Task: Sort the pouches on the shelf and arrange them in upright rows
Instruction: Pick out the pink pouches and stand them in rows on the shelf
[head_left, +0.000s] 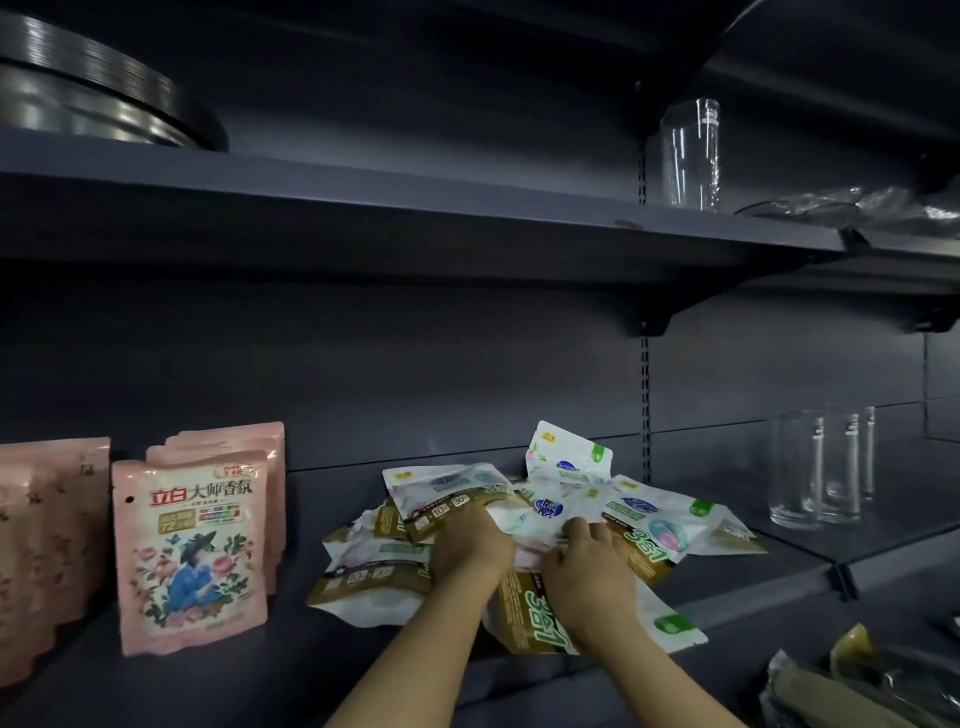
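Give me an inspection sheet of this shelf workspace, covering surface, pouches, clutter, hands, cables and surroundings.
Surface: dark grey shelf, dimly lit.
Job's things: pink pouches stand upright in rows at the left; white and gold pouches lie in a loose overlapping pile at the middle, one propped up at the back.
Clutter: clear drinking glasses at the right of the same level; wrapped packets at the lower right.
Hands: left hand and right hand both reach into the pile, fingers on the pouches; grip unclear.
Cables: nothing seen.
Surroundings: upper shelf holds stacked metal pans and a tall glass.
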